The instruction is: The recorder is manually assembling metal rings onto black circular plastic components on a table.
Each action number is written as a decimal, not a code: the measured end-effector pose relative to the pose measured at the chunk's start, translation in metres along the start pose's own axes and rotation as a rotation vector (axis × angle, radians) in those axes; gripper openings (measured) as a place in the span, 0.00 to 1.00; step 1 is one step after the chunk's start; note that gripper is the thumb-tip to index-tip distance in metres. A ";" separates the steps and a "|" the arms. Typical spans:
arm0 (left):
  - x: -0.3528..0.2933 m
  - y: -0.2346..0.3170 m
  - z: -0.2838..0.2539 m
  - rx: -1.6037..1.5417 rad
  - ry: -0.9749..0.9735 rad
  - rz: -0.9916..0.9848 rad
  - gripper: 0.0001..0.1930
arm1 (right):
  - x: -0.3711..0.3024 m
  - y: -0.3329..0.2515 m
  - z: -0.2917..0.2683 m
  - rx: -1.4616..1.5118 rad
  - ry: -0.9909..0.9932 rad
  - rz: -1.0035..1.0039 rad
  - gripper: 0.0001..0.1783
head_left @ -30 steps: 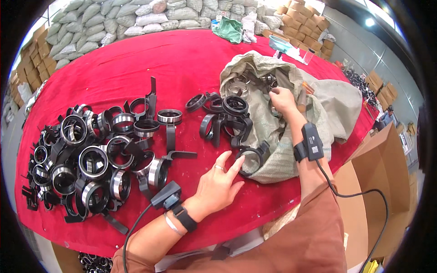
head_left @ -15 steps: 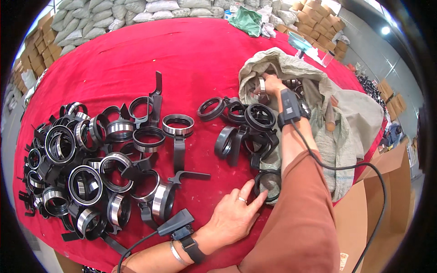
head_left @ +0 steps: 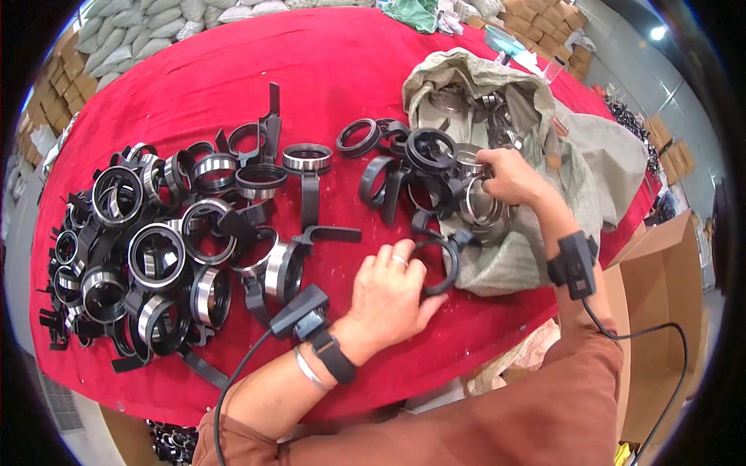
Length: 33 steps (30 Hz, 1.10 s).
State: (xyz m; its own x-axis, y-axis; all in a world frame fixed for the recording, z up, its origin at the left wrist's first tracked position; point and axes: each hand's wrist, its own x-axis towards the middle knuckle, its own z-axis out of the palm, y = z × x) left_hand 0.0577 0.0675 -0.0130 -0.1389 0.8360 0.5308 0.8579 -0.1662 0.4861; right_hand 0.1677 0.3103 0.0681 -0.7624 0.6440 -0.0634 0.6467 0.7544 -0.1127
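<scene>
My left hand [head_left: 386, 293] is closed on the near side of a black ring with a handle [head_left: 452, 262], its thumb and fingers around the rim. Next to the sack, my right hand [head_left: 514, 179] pinches a shiny metal ring [head_left: 468, 158] between thumb and fingers. More metal rings [head_left: 482, 208] lie on the cloth of the sack just below that hand. A small cluster of black rings with handles [head_left: 431, 149] sits left of my right hand. The woven sack [head_left: 536, 252] lies with its mouth open, showing further metal rings [head_left: 497, 116] inside.
A large heap of black rings with metal bands and handles [head_left: 158, 256] covers the left of the red cloth [head_left: 326, 70]. A wooden-looking handle [head_left: 553, 147] rests on the sack. Cardboard boxes [head_left: 660, 311] stand at the right. A cable runs from each wrist device.
My right hand has come out of the sack's mouth toward me, bringing a metal ring beside the black cluster. My left hand has closed on the nearest black ring.
</scene>
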 end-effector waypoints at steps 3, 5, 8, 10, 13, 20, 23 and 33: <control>-0.006 -0.001 -0.011 0.042 0.087 -0.032 0.16 | -0.028 -0.003 -0.016 0.268 0.102 -0.022 0.24; -0.008 0.000 -0.013 -0.020 0.117 -0.067 0.14 | -0.038 0.015 -0.011 0.098 0.197 0.000 0.26; -0.010 -0.006 -0.015 -0.170 0.183 -0.083 0.12 | -0.053 0.006 -0.014 -0.003 0.225 0.052 0.31; -0.010 -0.006 -0.018 -0.349 0.180 -0.201 0.11 | -0.069 -0.017 -0.014 -0.179 0.398 0.012 0.30; -0.013 -0.016 -0.014 -0.390 0.235 -0.197 0.10 | -0.089 -0.055 -0.003 -0.014 0.468 -0.181 0.29; -0.006 -0.019 0.001 -0.842 0.557 -0.338 0.17 | -0.112 -0.093 0.039 0.180 0.653 -0.241 0.16; -0.016 -0.011 0.000 -1.052 0.326 -0.758 0.15 | -0.116 -0.118 0.057 0.166 0.838 -0.151 0.12; -0.008 -0.023 -0.027 -1.262 0.344 -0.797 0.10 | -0.160 -0.134 0.066 0.329 0.833 -0.184 0.18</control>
State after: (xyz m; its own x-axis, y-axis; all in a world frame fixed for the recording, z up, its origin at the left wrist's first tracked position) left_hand 0.0252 0.0504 -0.0097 -0.6019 0.7919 -0.1027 -0.4353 -0.2176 0.8736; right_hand 0.2015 0.0974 0.0277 -0.5054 0.4966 0.7057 0.3792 0.8624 -0.3353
